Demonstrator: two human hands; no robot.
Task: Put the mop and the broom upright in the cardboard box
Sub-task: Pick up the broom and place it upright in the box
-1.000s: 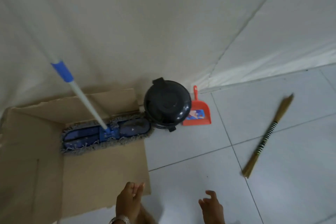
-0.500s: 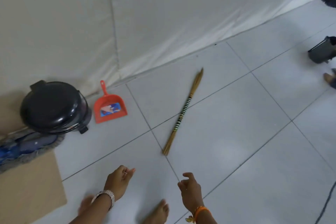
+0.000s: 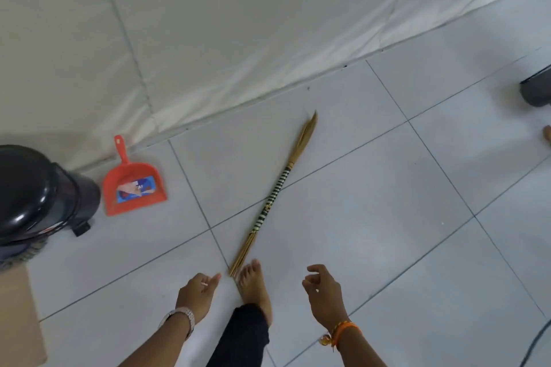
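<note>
The broom [image 3: 275, 191], a thin bundle of straw sticks with a black-and-white striped wrap, lies flat on the white floor tiles, running diagonally from my bare foot [image 3: 253, 286] up to the right. My left hand [image 3: 198, 292] hovers just left of the broom's near end, fingers apart, holding nothing. My right hand [image 3: 323, 296] hangs to the right of my foot, fingers loosely curled and empty. A corner of the cardboard box [image 3: 18, 316] shows at the lower left edge. A grey fringe of the mop head [image 3: 29, 252] peeks out beside it; the mop handle is out of view.
A black lidded bin [image 3: 38, 194] stands at the left next to the box. An orange dustpan [image 3: 134, 188] lies against the white sheet covering the wall. A dark object [image 3: 536, 89] and another person's toes [image 3: 547, 134] sit at the right edge.
The view has swung right, away from the box and mop, and closer to the broom. My foot has stepped up to the broom's near end and both hands have come nearer to it.
</note>
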